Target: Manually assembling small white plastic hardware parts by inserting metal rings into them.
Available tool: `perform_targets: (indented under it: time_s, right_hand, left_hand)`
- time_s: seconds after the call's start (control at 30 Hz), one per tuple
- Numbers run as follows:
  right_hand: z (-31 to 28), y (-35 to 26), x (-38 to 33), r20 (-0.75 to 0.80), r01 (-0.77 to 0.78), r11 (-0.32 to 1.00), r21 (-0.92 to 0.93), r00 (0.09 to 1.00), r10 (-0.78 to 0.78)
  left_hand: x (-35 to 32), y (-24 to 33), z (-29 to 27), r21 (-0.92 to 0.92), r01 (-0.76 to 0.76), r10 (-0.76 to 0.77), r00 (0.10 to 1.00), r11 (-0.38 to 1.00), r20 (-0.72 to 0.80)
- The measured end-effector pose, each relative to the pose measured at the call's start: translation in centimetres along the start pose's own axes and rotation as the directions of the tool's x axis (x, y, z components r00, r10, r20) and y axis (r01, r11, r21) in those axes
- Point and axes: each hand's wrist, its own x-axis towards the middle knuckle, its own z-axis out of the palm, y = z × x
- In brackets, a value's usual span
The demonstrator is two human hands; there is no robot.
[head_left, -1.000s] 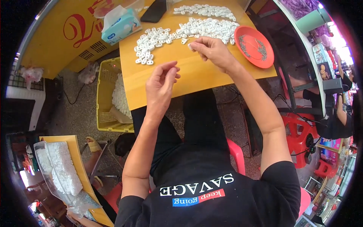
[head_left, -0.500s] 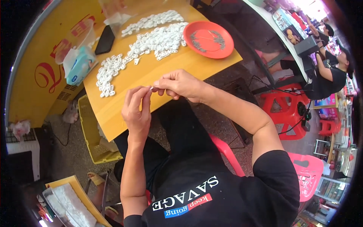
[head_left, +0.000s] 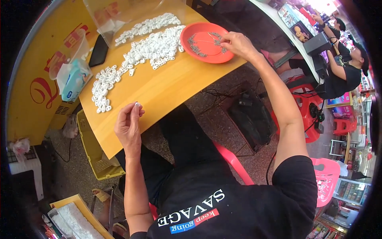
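Note:
My left hand [head_left: 129,125] is raised by the near edge of the yellow table, thumb and fingers pinched on a small white plastic piece [head_left: 137,104], of which only a tip shows. Reaching out to the right, my right hand [head_left: 240,46] has its fingertips closed together over a red round plate [head_left: 205,28], at a heap of thin grey metal pins [head_left: 217,39]. Whatever is between those fingertips is too small to make out. A second heap of pins lies on the plate's left side. Several small white oval pieces with holes [head_left: 153,49] spread over the table left of the plate.
A phone [head_left: 98,51], a blue tissue pack [head_left: 75,81] and a clear plastic container [head_left: 137,18] stand at the table's far left side. Below the table is a yellow crate [head_left: 93,153]. Red stools [head_left: 306,111] and people at another table are on the right.
My hands have come apart. The right one has moved away to the right, onto the red plate, while the left one stays pinched, slightly lower and further left.

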Motion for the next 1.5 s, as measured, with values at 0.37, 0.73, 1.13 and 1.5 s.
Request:
perform_targets:
  time_s: [0.37,0.73,1.13,1.5]
  right_hand:
    - [0.8,0.0,1.2,0.061,0.108,0.991,-0.075,0.993,-0.104]
    - [1.5,-0.6,1.7,-0.084,0.051,0.926,0.374,0.996,-0.022]
    - [2.0,-10.6,0.0,-0.029,0.022,0.207,0.978,0.999,0.030]
    - [0.3,-4.1,0.2,0.050,-0.213,0.723,0.657,0.969,0.241]
  left_hand:
    - [-0.1,0.0,-0.1,0.035,0.014,-0.014,1.000,0.999,0.007]
    - [-0.5,1.2,-0.7,-0.088,0.094,-0.095,0.995,0.992,-0.004]
    - [-0.9,2.6,-0.4,-0.473,0.244,-0.221,0.970,0.847,0.105]
    - [-1.2,1.5,-2.0,-0.411,0.236,-0.246,0.969,0.880,0.027]
